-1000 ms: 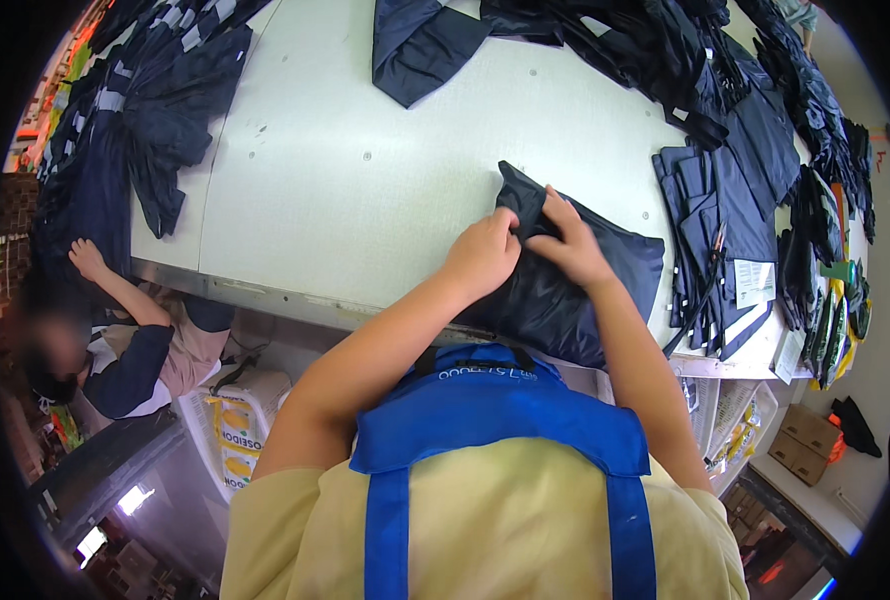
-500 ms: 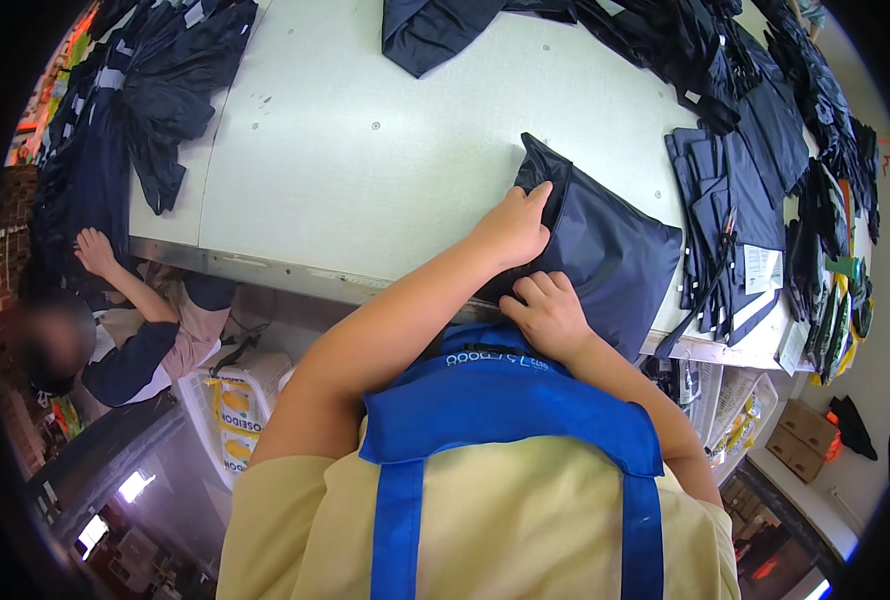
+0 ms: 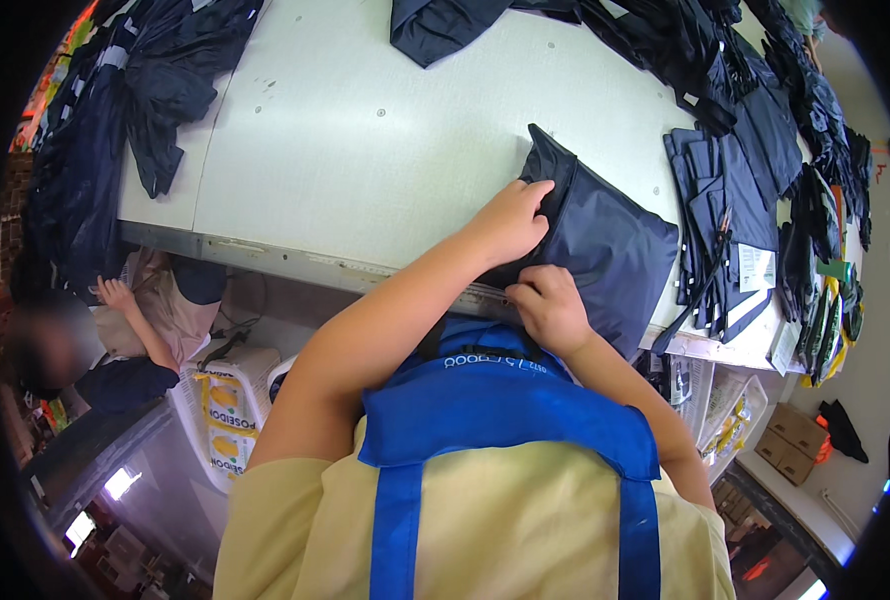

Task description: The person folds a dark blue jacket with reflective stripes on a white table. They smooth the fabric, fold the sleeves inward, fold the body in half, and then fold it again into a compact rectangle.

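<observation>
A dark navy, slightly shiny folded fabric piece (image 3: 615, 240) lies at the near edge of the pale worktable, its near part reaching the edge. A narrow folded band runs along its left side to a pointed far corner. My left hand (image 3: 510, 222) is closed on this band, index finger and thumb showing on top and the other fingers partly hidden. Closer to me, my right hand (image 3: 553, 310) has its fingers curled and gripping the fabric near its lower left corner. What its fingertips pinch is partly hidden.
Right of the fabric stands a stack of folded dark pieces (image 3: 700, 215) with a white paper label (image 3: 757, 268). Dark garments (image 3: 450, 30) lie along the far side and at the left. A co-worker's hand (image 3: 117, 297) is at the left edge. White baskets (image 3: 227, 400) stand below the table.
Both my hands keep their hold with only slight shifts; the right hand's fingers curl in more. The co-worker's hand has dropped lower, away from the garments. The view has shifted slightly.
</observation>
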A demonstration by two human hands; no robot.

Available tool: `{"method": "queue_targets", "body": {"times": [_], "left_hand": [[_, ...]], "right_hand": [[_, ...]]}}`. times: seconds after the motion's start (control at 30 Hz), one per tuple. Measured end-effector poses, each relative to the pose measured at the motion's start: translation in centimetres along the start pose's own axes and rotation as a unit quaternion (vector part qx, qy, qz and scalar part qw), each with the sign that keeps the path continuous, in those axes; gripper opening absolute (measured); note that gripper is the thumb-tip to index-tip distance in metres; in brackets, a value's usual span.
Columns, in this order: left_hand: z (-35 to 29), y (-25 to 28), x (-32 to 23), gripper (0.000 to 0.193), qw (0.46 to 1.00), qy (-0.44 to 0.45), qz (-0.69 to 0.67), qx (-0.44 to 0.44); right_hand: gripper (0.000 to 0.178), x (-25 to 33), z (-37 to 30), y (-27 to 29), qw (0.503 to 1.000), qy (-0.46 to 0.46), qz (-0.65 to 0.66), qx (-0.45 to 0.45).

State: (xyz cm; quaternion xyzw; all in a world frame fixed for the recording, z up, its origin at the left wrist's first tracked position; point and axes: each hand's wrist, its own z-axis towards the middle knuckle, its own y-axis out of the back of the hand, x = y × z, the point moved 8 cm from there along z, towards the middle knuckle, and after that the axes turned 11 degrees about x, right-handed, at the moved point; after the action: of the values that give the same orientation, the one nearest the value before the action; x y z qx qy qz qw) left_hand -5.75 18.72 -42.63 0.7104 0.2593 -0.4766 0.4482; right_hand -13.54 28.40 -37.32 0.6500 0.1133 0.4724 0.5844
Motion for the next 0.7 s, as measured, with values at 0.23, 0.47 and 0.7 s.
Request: {"method": "queue_targets", "body": {"times": [0.23,0.47,0.7], "left_hand": [[-10.1,-0.4,-3.0,0.014,0.992,-0.040,0.084,-0.085],[-8.5,-0.2,-3.7,0.010,0.970,-0.122,0.120,-0.175],[-9.1,-2.0,-1.4,0.012,0.984,-0.050,0.156,-0.071]], "right_hand": [[0.011,-1.5,0.7,3.3,0.978,-0.112,0.099,-0.145],[0.012,-1.7,1.3,4.1,0.979,-0.095,0.097,-0.150],[0.004,-6.1,3.4,6.3,0.970,-0.178,-0.023,-0.165]]}}
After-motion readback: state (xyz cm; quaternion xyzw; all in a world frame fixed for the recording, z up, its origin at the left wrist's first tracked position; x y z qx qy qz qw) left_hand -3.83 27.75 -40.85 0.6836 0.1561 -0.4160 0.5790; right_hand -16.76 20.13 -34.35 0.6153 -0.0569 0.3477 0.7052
